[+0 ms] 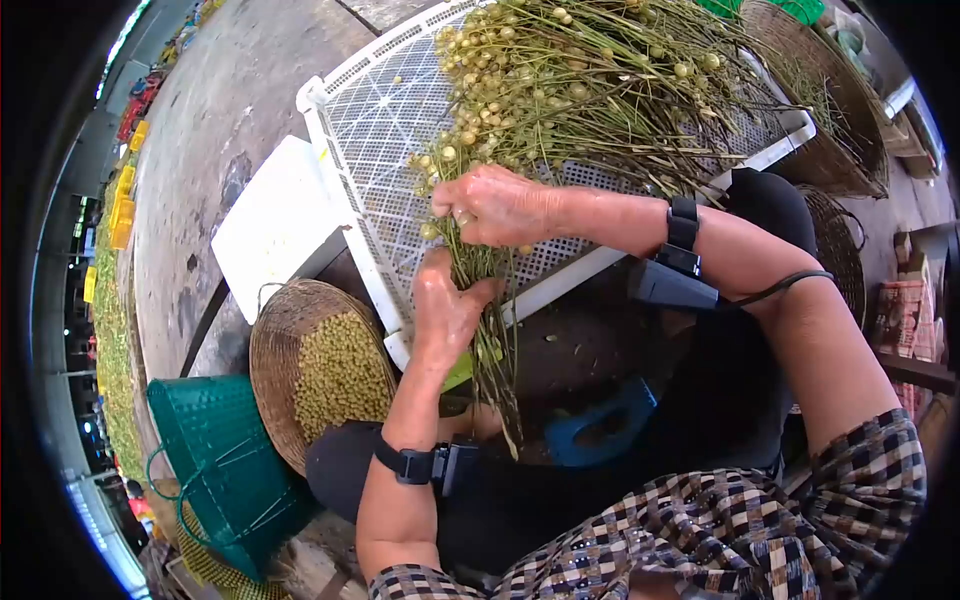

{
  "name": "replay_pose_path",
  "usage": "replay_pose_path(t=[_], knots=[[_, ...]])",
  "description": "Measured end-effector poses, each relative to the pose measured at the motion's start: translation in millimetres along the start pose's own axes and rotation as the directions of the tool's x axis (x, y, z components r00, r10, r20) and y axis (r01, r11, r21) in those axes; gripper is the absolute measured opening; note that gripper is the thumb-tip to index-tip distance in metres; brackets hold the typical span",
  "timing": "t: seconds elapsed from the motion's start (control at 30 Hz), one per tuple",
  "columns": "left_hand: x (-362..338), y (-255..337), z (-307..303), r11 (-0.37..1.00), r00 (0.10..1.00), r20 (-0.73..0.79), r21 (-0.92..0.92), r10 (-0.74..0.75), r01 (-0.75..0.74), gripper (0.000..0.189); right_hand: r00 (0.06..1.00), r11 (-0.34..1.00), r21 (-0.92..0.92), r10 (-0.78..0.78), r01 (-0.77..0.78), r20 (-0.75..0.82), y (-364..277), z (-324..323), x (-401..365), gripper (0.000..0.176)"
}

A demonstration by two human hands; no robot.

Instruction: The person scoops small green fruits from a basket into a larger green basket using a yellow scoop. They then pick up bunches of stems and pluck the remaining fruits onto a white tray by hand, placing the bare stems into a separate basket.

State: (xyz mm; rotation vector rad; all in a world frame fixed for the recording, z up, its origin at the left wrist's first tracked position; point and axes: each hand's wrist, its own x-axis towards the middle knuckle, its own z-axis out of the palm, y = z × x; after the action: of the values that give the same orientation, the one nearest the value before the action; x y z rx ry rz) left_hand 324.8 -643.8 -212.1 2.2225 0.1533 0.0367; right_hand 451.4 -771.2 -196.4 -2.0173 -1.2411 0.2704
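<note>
My left hand (445,308) is closed around a bundle of thin green stems (490,350), whose cut ends hang down over the crate's near edge. Just above it, my right hand (495,207) has its fingers curled together at the bundle's upper end. What lies inside those fingers is mostly hidden. A few small round yellow-green fruits (429,231) show beside the right hand. Both hands are over a white perforated plastic crate (385,130). Across its far and right part lies a large heap of fruit-bearing stems (600,90).
Left of my knee stands a woven basket (275,370) with many loose yellow-green fruits (345,370). A green plastic basket (215,450) is beside it, and a white box (275,220) behind. A blue plastic object (600,425) sits below the crate. More woven baskets (820,90) are at right.
</note>
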Motion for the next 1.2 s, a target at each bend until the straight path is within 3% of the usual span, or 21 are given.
replay_pose_path(t=[0.03, 0.1, 0.13, 0.23, 0.27, 0.3, 0.37, 0.4, 0.57, 0.63, 0.7, 0.73, 0.83, 0.87, 0.9, 0.97, 1.03, 1.1, 1.13, 1.17, 1.2], knots=[[-0.4, 2.9, -0.8, 1.0, 1.0, 0.002, 0.001, -0.002, 0.002, 0.03, 1.0, 1.0, 0.003, 0.002, -0.002, 0.0, 0.3, 1.6, -1.6, 0.028], [-1.4, 11.4, -4.7, 0.993, 0.998, 0.024, -0.1, -0.056, 0.058, 0.027, 0.98, 0.884, 0.439, 0.194, -0.16, -0.035, 1.0, 4.3, -4.5, 0.018], [-1.0, 8.3, -3.8, 0.993, 0.998, 0.027, -0.099, -0.056, 0.059, 0.027, 0.96, 0.967, 0.246, 0.002, 0.069, -0.279, 22.0, 11.7, -0.1, 0.014], [0.8, -1.0, -1.4, 0.99, 1.0, -0.013, -0.142, -0.003, 0.001, 0.026, 0.969, 0.992, 0.04, 0.122, -0.116, -0.216, 35.5, -10.4, 2.8, 0.013], [0.4, -1.6, -1.9, 0.992, 1.0, -0.005, -0.127, -0.02, 0.019, 0.025, 0.99, 0.991, -0.013, 0.131, -0.132, -0.052, 18.3, -22.9, -1.2, 0.013], [0.4, -1.8, -2.0, 0.993, 0.999, 0.0, -0.113, -0.039, 0.038, 0.025, 0.99, 0.991, -0.016, 0.129, -0.13, -0.049, 6.4, -19.6, -5.5, 0.013], [-0.4, 3.1, -2.3, 0.999, 0.999, -0.024, -0.032, -0.03, 0.029, 0.025, 0.948, 0.947, 0.18, 0.223, -0.266, 0.226, -10.3, -10.3, -13.0, 0.015], [-0.8, 5.3, -1.9, 0.998, 0.999, -0.04, 0.054, -0.018, 0.02, 0.026, 0.99, 0.984, -0.111, -0.142, 0.142, 0.006, 9.1, 13.4, -14.5, 0.014], [1.4, -3.8, -0.5, 0.998, 0.998, -0.009, 0.013, -0.057, 0.057, 0.031, 0.994, 0.98, -0.197, -0.018, 0.038, 0.103, 10.2, 0.1, -5.8, 0.013], [0.9, -2.6, 1.9, 0.997, 0.997, -0.018, -0.013, -0.072, 0.072, 0.033, 0.988, 0.893, -0.425, 0.11, -0.146, -0.108, 20.1, -10.7, -0.6, 0.01], [0.4, -1.4, 1.1, 0.997, 0.998, -0.032, 0.071, 0.045, -0.042, 0.036, 0.988, 0.923, -0.361, 0.09, -0.131, -0.128, 7.1, -24.1, 0.2, 0.013], [1.4, -3.5, 3.1, 0.986, 0.988, -0.03, 0.076, 0.154, -0.151, 0.038, 0.982, 0.951, -0.31, -0.043, -0.016, -0.183, 3.1, -21.5, 0.7, 0.016], [2.1, -6.0, 21.5, 0.947, 0.967, -0.11, 0.254, 0.231, -0.198, 0.039, 0.959, 0.992, -0.104, -0.1, 0.075, -0.266, -15.7, 0.0, 4.4, 0.019], [2.1, -5.7, 26.5, 0.918, 0.943, -0.137, 0.306, 0.303, -0.251, 0.04, 0.981, 0.989, -0.138, -0.084, 0.06, -0.177, -15.3, 5.9, 7.0, 0.018], [2.3, -6.2, 30.0, 0.92, 0.947, -0.146, 0.316, 0.287, -0.23, 0.04, 0.981, 0.989, -0.123, -0.096, 0.076, -0.167, -14.0, 9.9, 5.9, 0.018], [3.3, -4.7, 32.6, 0.94, 0.974, -0.063, 0.281, 0.218, -0.192, 0.041, 0.999, 0.914, -0.405, -0.022, 0.033, 0.031, -22.0, 7.3, 5.5, 0.016], [4.2, -2.8, 33.1, 0.926, 0.98, -0.024, 0.331, 0.199, -0.181, 0.04, 0.997, 0.913, -0.401, -0.065, 0.071, 0.03, -17.5, 6.9, 7.6, 0.014], [3.6, -1.2, 31.5, 0.911, 0.983, 0.015, 0.374, 0.18, -0.173, 0.04, 0.994, 0.935, -0.338, -0.102, 0.108, 0.033, -14.9, 3.0, 7.0, 0.015], [3.1, 0.7, 30.8, 0.928, 0.991, 0.002, 0.353, 0.131, -0.124, 0.038, 0.968, 0.931, -0.304, -0.237, 0.202, -0.083, -15.7, 4.5, 8.7, 0.016], [2.3, 2.2, 30.5, 0.943, 0.997, -0.012, 0.325, 0.082, -0.073, 0.036, 0.967, 0.929, -0.305, -0.243, 0.211, -0.071, -14.7, 1.5, 10.0, 0.016], [2.3, -0.2, 28.2, 0.933, 0.983, -0.031, 0.322, 0.18, -0.161, 0.033, 0.994, 0.991, -0.099, -0.097, 0.092, -0.047, -12.7, -6.2, 9.9, 0.017]])
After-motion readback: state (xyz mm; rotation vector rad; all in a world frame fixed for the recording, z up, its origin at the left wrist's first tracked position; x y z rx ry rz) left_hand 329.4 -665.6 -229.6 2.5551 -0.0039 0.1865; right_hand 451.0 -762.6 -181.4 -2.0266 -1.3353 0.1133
